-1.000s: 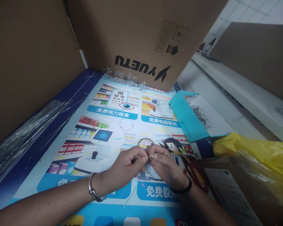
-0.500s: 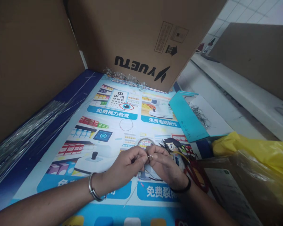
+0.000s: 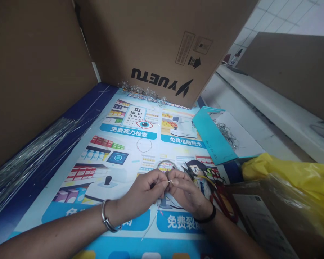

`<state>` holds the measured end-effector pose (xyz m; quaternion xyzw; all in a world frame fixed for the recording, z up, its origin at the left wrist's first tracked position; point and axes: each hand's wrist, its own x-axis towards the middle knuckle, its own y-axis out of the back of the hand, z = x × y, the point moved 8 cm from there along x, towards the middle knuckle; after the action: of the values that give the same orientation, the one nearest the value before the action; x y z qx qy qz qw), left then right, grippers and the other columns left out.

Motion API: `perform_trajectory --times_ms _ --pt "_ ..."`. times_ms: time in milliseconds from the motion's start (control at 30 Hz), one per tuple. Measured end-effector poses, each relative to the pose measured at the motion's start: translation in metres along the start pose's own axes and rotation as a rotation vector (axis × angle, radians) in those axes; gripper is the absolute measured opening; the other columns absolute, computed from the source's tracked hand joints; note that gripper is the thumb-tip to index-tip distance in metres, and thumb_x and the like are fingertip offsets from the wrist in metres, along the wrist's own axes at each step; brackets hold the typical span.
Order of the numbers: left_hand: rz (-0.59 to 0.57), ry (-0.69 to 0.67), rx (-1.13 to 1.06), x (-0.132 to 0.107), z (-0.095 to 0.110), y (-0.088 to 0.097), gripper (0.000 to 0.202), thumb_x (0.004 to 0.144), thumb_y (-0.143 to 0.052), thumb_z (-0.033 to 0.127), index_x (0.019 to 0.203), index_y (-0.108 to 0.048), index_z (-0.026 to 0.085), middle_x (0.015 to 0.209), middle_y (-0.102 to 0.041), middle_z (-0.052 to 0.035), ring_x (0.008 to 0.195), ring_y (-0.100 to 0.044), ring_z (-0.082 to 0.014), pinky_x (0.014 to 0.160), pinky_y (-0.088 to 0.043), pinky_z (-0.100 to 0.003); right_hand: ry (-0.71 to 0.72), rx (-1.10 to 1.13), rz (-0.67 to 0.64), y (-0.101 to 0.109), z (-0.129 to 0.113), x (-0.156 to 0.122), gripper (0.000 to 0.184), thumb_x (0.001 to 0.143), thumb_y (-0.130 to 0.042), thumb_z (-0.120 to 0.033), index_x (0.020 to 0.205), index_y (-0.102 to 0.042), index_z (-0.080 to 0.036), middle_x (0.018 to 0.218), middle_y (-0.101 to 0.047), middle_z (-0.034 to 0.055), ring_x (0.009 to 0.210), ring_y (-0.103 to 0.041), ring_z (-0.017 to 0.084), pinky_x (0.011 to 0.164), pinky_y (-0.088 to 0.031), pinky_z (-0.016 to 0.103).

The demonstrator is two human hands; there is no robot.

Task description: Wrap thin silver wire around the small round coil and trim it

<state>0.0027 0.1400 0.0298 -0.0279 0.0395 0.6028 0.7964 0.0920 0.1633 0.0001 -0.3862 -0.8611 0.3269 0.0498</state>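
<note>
Silver wire (image 3: 170,181), only a short bit of it in sight, lies at your fingertips, a little below and right of the middle of the frame. Your left hand (image 3: 145,187) is closed in a narrow pinch, thumb against forefinger, at the wire's left end. Your right hand (image 3: 187,192) is drawn in as narrowly, its thumb tip at the other end, the fingers curled behind. The visible bit runs roughly left to right, bridging the small gap between the two pinches, so neither hand is nearer: you touch it from both sides. How much more of it your fingers cover is hard to tell from here.

Just above your hands a thin hoop (image 3: 166,161) curves up; below them a pale strand (image 3: 150,225) trails toward the bottom of the frame. Whether either joins the wire you hold is hidden. A separate loop (image 3: 144,145) lies flat on the poster (image 3: 156,142), above your left hand. Red handles (image 3: 233,216) sit just right of your right hand, and the teal card (image 3: 214,140) lies farther up and right, near the scraps (image 3: 226,133).
</note>
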Motion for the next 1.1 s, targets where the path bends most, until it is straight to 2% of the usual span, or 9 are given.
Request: perform_trajectory --times_ms 367,533,667,767,867,967,1100 --pt "-0.01 0.005 -0.013 0.001 -0.002 -0.002 0.023 0.091 -0.047 0.034 0.076 -0.052 0.017 0.063 -0.054 0.0028 0.051 -0.045 -0.0072 0.05 -0.038 -0.02 0.043 -0.007 0.01 0.001 -0.002 0.001 0.013 0.077 -0.061 -0.027 0.07 -0.058 -0.017 0.064 -0.055 0.001 0.062 -0.053 0.016 0.062 -0.041 0.03" --pt "0.016 0.027 -0.08 0.005 -0.01 0.002 0.024 0.09 -0.049 0.037 0.078 -0.052 0.016 0.063 -0.053 0.0027 0.053 -0.047 -0.0077 0.052 -0.039 -0.02 0.125 -0.12 0.13 0.009 -0.015 0.001 0.013 0.079 -0.061 -0.026 0.069 -0.059 -0.018 0.064 -0.053 -0.0006 0.064 -0.049 0.014 0.065 -0.039 0.028" --pt "0.066 0.019 -0.222 0.011 -0.018 0.013 0.022 0.089 -0.052 0.038 0.082 -0.052 0.017 0.06 -0.05 0.0048 0.051 -0.044 -0.0065 0.05 -0.037 -0.019 0.208 -0.411 0.213 0.014 -0.038 -0.004 0.014 0.079 -0.064 -0.027 0.069 -0.059 -0.019 0.065 -0.052 -0.0019 0.063 -0.046 0.012 0.062 -0.036 0.026" --pt "0.111 -0.009 -0.35 0.017 -0.019 0.026 0.022 0.087 -0.056 0.037 0.081 -0.052 0.017 0.059 -0.049 0.0052 0.048 -0.04 -0.0052 0.047 -0.032 -0.017 0.214 -0.815 0.213 0.012 -0.049 -0.007 0.013 0.081 -0.062 -0.025 0.069 -0.059 -0.019 0.067 -0.054 -0.0015 0.064 -0.047 0.013 0.061 -0.036 0.026" --pt "0.185 -0.033 -0.491 0.025 -0.02 0.042 0.019 0.086 -0.058 0.034 0.079 -0.052 0.017 0.054 -0.047 0.0064 0.044 -0.035 -0.0043 0.044 -0.027 -0.017 0.302 -1.206 0.131 -0.001 -0.05 -0.007 0.014 0.081 -0.06 -0.019 0.068 -0.06 -0.019 0.067 -0.056 -0.0004 0.066 -0.05 0.014 0.064 -0.038 0.027" --pt "0.262 -0.046 -0.593 0.032 -0.022 0.058 0.016 0.083 -0.061 0.029 0.077 -0.052 0.017 0.052 -0.045 0.0068 0.043 -0.034 -0.0044 0.043 -0.026 -0.017 0.449 -1.449 -0.018 -0.021 -0.041 -0.007 0.01 0.084 -0.059 -0.017 0.076 -0.065 -0.018 0.073 -0.061 0.0027 0.074 -0.052 0.016 0.07 -0.041 0.029" --pt "0.329 -0.045 -0.653 0.038 -0.028 0.069 0.017 0.079 -0.064 0.028 0.075 -0.052 0.017 0.05 -0.044 0.0068 0.043 -0.035 -0.0046 0.042 -0.024 -0.016 0.494 -1.812 -0.116 -0.037 -0.022 -0.001 0.015 0.087 -0.057 -0.018 0.075 -0.066 -0.018 0.077 -0.059 0.0049 0.08 -0.048 0.019 0.076 -0.038 0.033"
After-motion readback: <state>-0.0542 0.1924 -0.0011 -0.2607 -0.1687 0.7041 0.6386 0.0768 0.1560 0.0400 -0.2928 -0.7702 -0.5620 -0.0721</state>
